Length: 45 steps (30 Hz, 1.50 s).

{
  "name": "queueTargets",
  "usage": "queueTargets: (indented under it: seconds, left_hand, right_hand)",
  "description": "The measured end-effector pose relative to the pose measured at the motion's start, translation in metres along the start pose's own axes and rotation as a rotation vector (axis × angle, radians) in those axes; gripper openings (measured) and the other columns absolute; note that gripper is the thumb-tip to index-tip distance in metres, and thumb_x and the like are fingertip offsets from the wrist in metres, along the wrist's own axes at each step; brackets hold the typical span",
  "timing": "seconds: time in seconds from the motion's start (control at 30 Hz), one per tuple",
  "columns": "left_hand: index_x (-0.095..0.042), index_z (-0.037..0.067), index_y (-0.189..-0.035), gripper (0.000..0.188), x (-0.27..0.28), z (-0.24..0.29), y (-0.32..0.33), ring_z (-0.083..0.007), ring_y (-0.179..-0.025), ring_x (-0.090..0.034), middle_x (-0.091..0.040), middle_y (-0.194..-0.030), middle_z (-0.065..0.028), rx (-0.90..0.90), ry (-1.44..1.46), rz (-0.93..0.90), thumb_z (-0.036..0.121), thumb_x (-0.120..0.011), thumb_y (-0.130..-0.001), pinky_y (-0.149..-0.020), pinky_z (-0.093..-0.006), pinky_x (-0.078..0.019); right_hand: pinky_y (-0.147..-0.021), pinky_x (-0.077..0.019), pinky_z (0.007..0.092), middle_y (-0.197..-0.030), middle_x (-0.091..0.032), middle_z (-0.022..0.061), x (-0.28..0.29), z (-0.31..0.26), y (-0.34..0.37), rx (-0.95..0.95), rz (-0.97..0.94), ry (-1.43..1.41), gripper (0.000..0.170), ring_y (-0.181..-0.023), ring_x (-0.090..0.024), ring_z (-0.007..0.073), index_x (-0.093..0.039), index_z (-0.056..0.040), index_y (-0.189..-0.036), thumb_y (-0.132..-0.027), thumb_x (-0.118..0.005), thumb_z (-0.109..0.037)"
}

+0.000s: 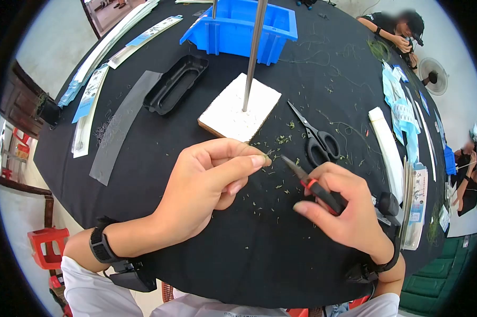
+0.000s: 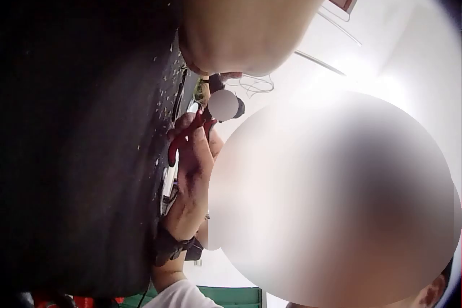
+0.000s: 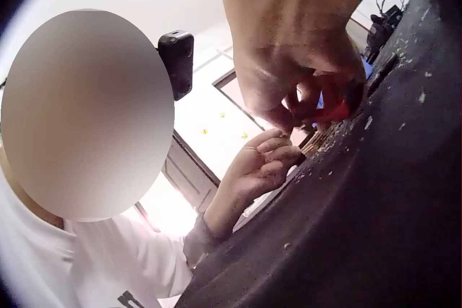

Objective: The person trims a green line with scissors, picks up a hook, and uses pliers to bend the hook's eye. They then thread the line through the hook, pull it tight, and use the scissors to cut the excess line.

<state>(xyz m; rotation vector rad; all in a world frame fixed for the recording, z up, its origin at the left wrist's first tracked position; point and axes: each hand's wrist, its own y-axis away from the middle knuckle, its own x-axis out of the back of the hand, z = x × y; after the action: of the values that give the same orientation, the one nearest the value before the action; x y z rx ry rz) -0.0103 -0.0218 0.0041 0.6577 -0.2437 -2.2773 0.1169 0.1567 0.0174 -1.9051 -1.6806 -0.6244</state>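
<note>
In the head view my left hand (image 1: 198, 185) pinches a tiny, thin greenish piece (image 1: 269, 157) between thumb and forefinger; its exact shape is too small to tell. Just to the right, my right hand (image 1: 344, 208) grips red-and-black handled pliers or snips (image 1: 316, 188), whose tip points up and left toward the pinched piece without touching it. The right wrist view has the right hand (image 3: 299, 80) around the red handle (image 3: 333, 106), with the left hand (image 3: 260, 167) beyond. Red handles (image 2: 189, 135) also show at the right hand (image 2: 193, 171) in the left wrist view.
Black scissors (image 1: 323, 145) lie beyond my right hand, among green scraps. A white block (image 1: 230, 108) holds an upright metal rod (image 1: 254, 58). Behind are a black tray (image 1: 176, 84) and a blue bin (image 1: 238, 39). Packaged strips lie at both sides; other people sit at the right.
</note>
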Motion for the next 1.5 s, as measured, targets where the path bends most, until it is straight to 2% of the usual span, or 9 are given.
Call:
queueTargets:
  seconds: [0.1, 0.13, 0.23, 0.43, 0.53, 0.83, 1.03, 1.37, 1.5]
  left_hand:
    - [-0.062, 0.001, -0.091, 0.014, -0.002, 0.001, 0.001, 0.0006, -0.044, -0.032, -0.042, -0.055, 0.006, 0.022, 0.007, -0.012, 0.014, -0.062, -0.085, -0.037, -0.0158, -0.02]
    - [-0.062, 0.001, -0.092, 0.015, -0.002, 0.0, 0.001, 0.0006, -0.044, -0.032, -0.042, -0.055, 0.0059, 0.034, 0.015, -0.015, 0.014, -0.062, -0.085, -0.037, -0.0158, -0.0202]
    - [-0.061, 0.001, -0.092, 0.015, -0.001, 0.001, 0.001, 0.0006, -0.044, -0.032, -0.042, -0.055, 0.0056, 0.081, 0.048, -0.034, 0.014, -0.061, -0.085, -0.037, -0.0156, -0.0208]
    - [-0.061, 0.0, -0.093, 0.014, 0.001, 0.0, 0.0, 0.0006, -0.045, -0.033, -0.042, -0.057, 0.0054, 0.097, 0.082, -0.048, 0.012, -0.06, -0.086, -0.037, -0.0152, -0.0216]
    - [-0.062, 0.001, -0.093, 0.013, 0.001, -0.001, 0.0, 0.0005, -0.046, -0.034, -0.043, -0.058, 0.005, 0.1, 0.09, -0.041, 0.012, -0.06, -0.086, -0.037, -0.0153, -0.0218]
    - [-0.063, 0.001, -0.092, 0.012, 0.0, -0.004, 0.0, 0.0002, -0.047, -0.035, -0.046, -0.059, 0.004, 0.065, 0.07, -0.032, 0.011, -0.061, -0.086, -0.037, -0.0157, -0.0216]
    - [-0.063, 0.0, -0.092, 0.012, -0.002, -0.003, 0.002, -0.0001, -0.046, -0.035, -0.046, -0.058, 0.0043, 0.023, 0.004, -0.024, 0.01, -0.061, -0.085, -0.038, -0.0161, -0.021]
    - [-0.062, -0.002, -0.094, 0.015, -0.004, -0.005, 0.004, 0.0004, -0.045, -0.034, -0.049, -0.061, 0.0029, -0.129, -0.165, -0.016, 0.01, -0.06, -0.087, -0.038, -0.0169, -0.0205]
    - [-0.062, -0.002, -0.093, 0.015, -0.003, -0.005, 0.004, 0.0003, -0.044, -0.034, -0.051, -0.063, 0.0021, -0.105, -0.169, -0.005, 0.011, -0.06, -0.087, -0.037, -0.017, -0.0202]
  right_hand:
    - [-0.063, -0.0427, 0.0306, -0.084, -0.061, 0.0104, -0.007, 0.008, -0.002, 0.126, 0.191, 0.103, 0.014, -0.075, -0.056, 0.0241, -0.061, 0.0014, -0.079, -0.072, -0.07, -0.006]
    - [-0.071, -0.0449, 0.0319, -0.091, -0.062, 0.0113, -0.006, 0.007, -0.003, 0.177, 0.194, 0.188, 0.016, -0.083, -0.057, 0.0257, -0.063, 0.0017, -0.085, -0.072, -0.07, -0.005]
    - [-0.072, -0.0459, 0.0344, -0.096, -0.059, 0.0125, -0.014, 0.008, -0.004, 0.272, 0.284, 0.308, 0.019, -0.085, -0.057, 0.0274, -0.063, 0.0021, -0.085, -0.069, -0.071, -0.005]
    - [-0.07, -0.046, 0.0334, -0.101, -0.055, 0.0146, -0.018, 0.004, -0.001, 0.228, 0.267, 0.408, 0.022, -0.087, -0.055, 0.0282, -0.061, 0.0038, -0.087, -0.066, -0.068, 0.003]
    - [-0.068, -0.046, 0.0358, -0.094, -0.054, 0.0146, -0.02, 0.006, -0.004, 0.269, 0.301, 0.434, 0.023, -0.083, -0.055, 0.0301, -0.062, 0.003, -0.082, -0.063, -0.073, -0.004]
    - [-0.061, -0.0438, 0.0336, -0.087, -0.054, 0.0129, -0.02, 0.006, -0.006, 0.368, 0.349, 0.491, 0.023, -0.075, -0.054, 0.0273, -0.06, 0.0032, -0.074, -0.058, -0.075, -0.004]
    - [-0.054, -0.0408, 0.031, -0.08, -0.052, 0.0116, -0.019, 0.007, -0.005, 0.364, 0.318, 0.461, 0.021, -0.067, -0.051, 0.0248, -0.059, 0.0027, -0.072, -0.06, -0.075, -0.004]
    - [-0.049, -0.0418, 0.0302, -0.074, -0.051, 0.0107, -0.018, 0.008, -0.002, 0.289, 0.275, 0.346, 0.02, -0.057, -0.052, 0.023, -0.056, 0.0006, -0.072, -0.064, -0.074, -0.005]
    - [-0.049, -0.042, 0.0301, -0.073, -0.051, 0.0111, -0.017, 0.009, -0.001, 0.253, 0.261, 0.326, 0.019, -0.057, -0.052, 0.0235, -0.056, 0.0013, -0.073, -0.068, -0.072, -0.006]
